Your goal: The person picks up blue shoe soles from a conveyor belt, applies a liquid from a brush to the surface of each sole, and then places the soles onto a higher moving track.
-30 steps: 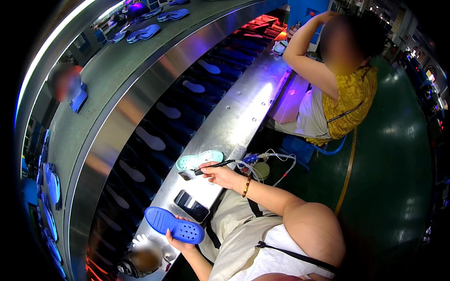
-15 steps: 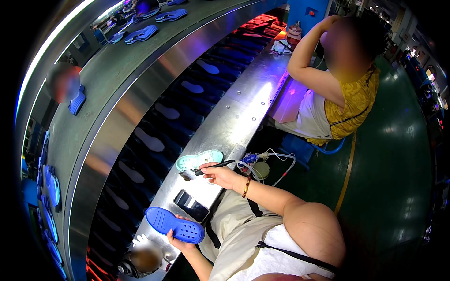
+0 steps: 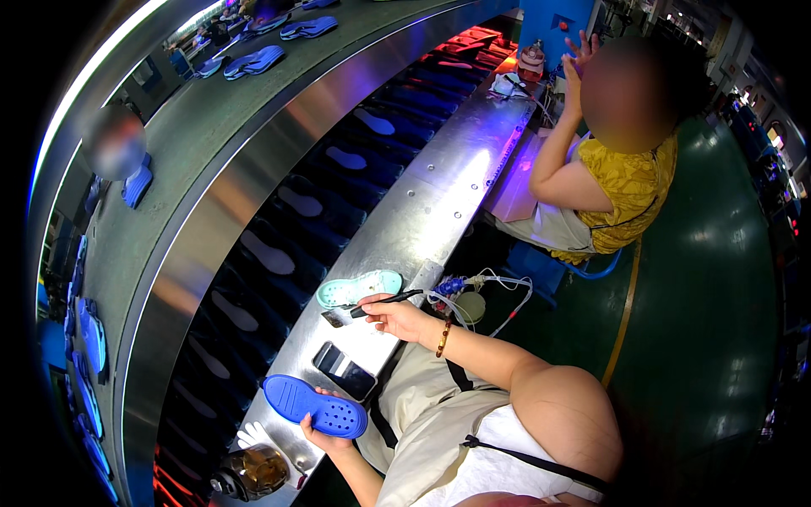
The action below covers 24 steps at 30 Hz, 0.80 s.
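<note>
Co-worker's elbow (image 3: 545, 184) has dropped; my left fingers (image 3: 307, 426) clamp the blue perforated shoe (image 3: 294, 399), long axis diagonal, holed end lower-right; right fingers (image 3: 378, 308) pinch a black tool (image 3: 358, 311).

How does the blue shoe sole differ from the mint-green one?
The blue sole is held in the left hand; the mint-green sole lies on the metal bench. The blue sole is deep-coloured, the mint-green sole pale. Both are long with rounded ends.

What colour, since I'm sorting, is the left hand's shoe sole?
The shoe sole is blue, in head view.
</note>
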Each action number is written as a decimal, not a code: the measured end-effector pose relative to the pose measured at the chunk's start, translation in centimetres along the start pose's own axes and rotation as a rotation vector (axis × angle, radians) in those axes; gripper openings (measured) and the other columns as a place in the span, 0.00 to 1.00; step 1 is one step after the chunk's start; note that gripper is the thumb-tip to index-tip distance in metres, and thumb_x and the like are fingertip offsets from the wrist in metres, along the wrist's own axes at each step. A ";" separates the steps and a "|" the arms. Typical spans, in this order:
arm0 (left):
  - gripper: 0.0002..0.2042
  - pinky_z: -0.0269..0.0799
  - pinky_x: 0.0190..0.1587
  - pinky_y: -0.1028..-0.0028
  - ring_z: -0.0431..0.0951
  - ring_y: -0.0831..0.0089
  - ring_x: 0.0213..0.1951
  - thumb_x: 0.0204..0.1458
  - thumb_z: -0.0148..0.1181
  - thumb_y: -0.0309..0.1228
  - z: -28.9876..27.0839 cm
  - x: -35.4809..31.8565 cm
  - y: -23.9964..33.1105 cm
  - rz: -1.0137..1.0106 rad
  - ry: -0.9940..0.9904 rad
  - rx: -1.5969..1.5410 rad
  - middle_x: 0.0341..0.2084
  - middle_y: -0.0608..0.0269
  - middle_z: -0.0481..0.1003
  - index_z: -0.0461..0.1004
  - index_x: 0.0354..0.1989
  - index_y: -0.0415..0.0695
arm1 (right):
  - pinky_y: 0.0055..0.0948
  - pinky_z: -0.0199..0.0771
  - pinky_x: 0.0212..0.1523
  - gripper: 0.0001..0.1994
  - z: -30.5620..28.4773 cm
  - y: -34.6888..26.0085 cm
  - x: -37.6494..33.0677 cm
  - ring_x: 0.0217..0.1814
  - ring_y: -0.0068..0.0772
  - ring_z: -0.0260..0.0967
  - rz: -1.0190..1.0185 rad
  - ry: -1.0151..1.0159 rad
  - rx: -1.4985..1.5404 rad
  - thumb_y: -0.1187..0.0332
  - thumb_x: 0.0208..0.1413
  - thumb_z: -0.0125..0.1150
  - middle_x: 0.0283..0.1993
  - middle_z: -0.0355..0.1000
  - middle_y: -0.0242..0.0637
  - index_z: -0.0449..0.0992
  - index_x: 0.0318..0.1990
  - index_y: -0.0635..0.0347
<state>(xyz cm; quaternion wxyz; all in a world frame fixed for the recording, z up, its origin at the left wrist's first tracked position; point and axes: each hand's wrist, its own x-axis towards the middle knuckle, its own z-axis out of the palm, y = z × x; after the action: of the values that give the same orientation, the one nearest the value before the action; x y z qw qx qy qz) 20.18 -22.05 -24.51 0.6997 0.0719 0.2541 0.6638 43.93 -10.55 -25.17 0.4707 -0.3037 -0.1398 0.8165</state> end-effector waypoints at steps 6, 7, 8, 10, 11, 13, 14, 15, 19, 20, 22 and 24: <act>0.27 0.61 0.52 0.67 0.70 0.62 0.42 0.36 0.50 0.37 0.1 -0.1 0.0 0.001 0.011 -0.005 0.37 0.50 0.69 0.61 0.45 0.32 | 0.17 0.64 0.30 0.09 0.5 -0.1 -0.1 0.32 0.18 0.66 -0.011 0.020 0.021 0.71 0.49 0.56 0.31 0.68 0.26 0.71 0.39 0.56; 0.27 0.61 0.52 0.67 0.70 0.62 0.42 0.36 0.50 0.37 0.1 0.0 0.0 0.000 0.007 -0.005 0.37 0.50 0.69 0.61 0.45 0.32 | 0.17 0.64 0.30 0.09 0.4 0.0 -0.1 0.32 0.18 0.66 -0.012 0.018 0.019 0.71 0.49 0.56 0.31 0.68 0.26 0.71 0.39 0.56; 0.27 0.61 0.52 0.67 0.70 0.62 0.42 0.36 0.50 0.37 0.0 0.0 0.0 0.000 0.004 -0.005 0.37 0.50 0.69 0.61 0.45 0.32 | 0.17 0.64 0.30 0.09 0.4 0.0 -0.1 0.32 0.18 0.66 -0.012 0.016 0.018 0.71 0.49 0.56 0.31 0.68 0.26 0.71 0.39 0.56; 0.27 0.61 0.52 0.67 0.70 0.62 0.42 0.36 0.50 0.37 0.1 -0.1 0.0 0.005 0.008 0.001 0.37 0.50 0.69 0.61 0.45 0.32 | 0.17 0.63 0.30 0.09 0.5 -0.1 -0.2 0.32 0.18 0.66 -0.007 0.018 0.018 0.71 0.49 0.56 0.31 0.68 0.26 0.71 0.40 0.56; 0.27 0.61 0.52 0.67 0.70 0.62 0.42 0.36 0.50 0.37 0.1 -0.1 0.0 0.007 0.011 0.004 0.37 0.50 0.69 0.61 0.45 0.32 | 0.17 0.63 0.30 0.09 0.5 -0.1 -0.3 0.32 0.18 0.66 -0.005 0.019 0.017 0.71 0.49 0.57 0.31 0.68 0.26 0.71 0.40 0.56; 0.27 0.61 0.52 0.67 0.70 0.63 0.42 0.36 0.50 0.37 0.1 -0.1 0.0 0.002 0.003 0.002 0.37 0.50 0.69 0.61 0.46 0.32 | 0.17 0.63 0.30 0.10 0.6 -0.2 -0.3 0.33 0.18 0.66 -0.002 0.023 0.016 0.71 0.49 0.57 0.31 0.68 0.26 0.71 0.40 0.56; 0.27 0.61 0.52 0.67 0.70 0.63 0.42 0.36 0.50 0.37 0.0 0.0 0.0 0.000 -0.001 0.001 0.37 0.50 0.69 0.61 0.46 0.32 | 0.17 0.63 0.29 0.10 0.6 -0.3 -0.4 0.33 0.18 0.66 -0.001 0.025 0.015 0.71 0.49 0.57 0.31 0.68 0.25 0.71 0.40 0.56; 0.27 0.61 0.52 0.67 0.70 0.62 0.42 0.36 0.50 0.37 0.1 0.0 -0.1 0.001 0.002 0.002 0.37 0.50 0.69 0.60 0.46 0.32 | 0.17 0.63 0.29 0.10 0.5 -0.4 -0.4 0.32 0.18 0.66 -0.003 0.029 0.017 0.71 0.49 0.57 0.31 0.68 0.25 0.71 0.40 0.56; 0.28 0.61 0.52 0.65 0.69 0.60 0.43 0.36 0.50 0.37 0.0 -0.2 0.0 -0.013 -0.034 0.027 0.39 0.49 0.69 0.60 0.47 0.32 | 0.17 0.64 0.29 0.10 0.5 -0.4 -0.4 0.32 0.18 0.66 0.002 0.027 0.025 0.71 0.49 0.57 0.31 0.68 0.26 0.71 0.40 0.56; 0.29 0.61 0.52 0.64 0.69 0.60 0.44 0.37 0.50 0.38 0.0 -0.2 0.1 -0.022 -0.056 0.038 0.40 0.49 0.68 0.59 0.48 0.32 | 0.17 0.64 0.30 0.10 0.5 -0.4 -0.4 0.32 0.18 0.66 0.006 0.022 0.027 0.71 0.49 0.57 0.31 0.68 0.26 0.71 0.40 0.56; 0.30 0.60 0.53 0.61 0.68 0.58 0.46 0.39 0.51 0.39 0.1 -0.2 -0.1 0.033 -0.048 0.144 0.42 0.48 0.67 0.57 0.50 0.32 | 0.18 0.62 0.32 0.09 0.0 -0.4 0.0 0.34 0.18 0.65 -0.011 -0.015 -0.002 0.71 0.48 0.57 0.34 0.68 0.25 0.71 0.39 0.54; 0.34 0.58 0.54 0.57 0.67 0.56 0.48 0.45 0.48 0.50 -0.7 0.1 -0.2 0.063 -0.078 0.191 0.48 0.45 0.64 0.53 0.55 0.36 | 0.19 0.62 0.34 0.09 0.0 -0.5 0.4 0.37 0.18 0.65 -0.078 -0.074 -0.039 0.71 0.49 0.55 0.36 0.69 0.27 0.71 0.39 0.55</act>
<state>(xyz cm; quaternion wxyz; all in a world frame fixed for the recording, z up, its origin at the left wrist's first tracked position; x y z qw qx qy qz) 20.03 -22.13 -25.19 0.6778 0.1720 0.2866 0.6548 44.08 -9.98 -25.05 0.4905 -0.2767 -0.1850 0.8054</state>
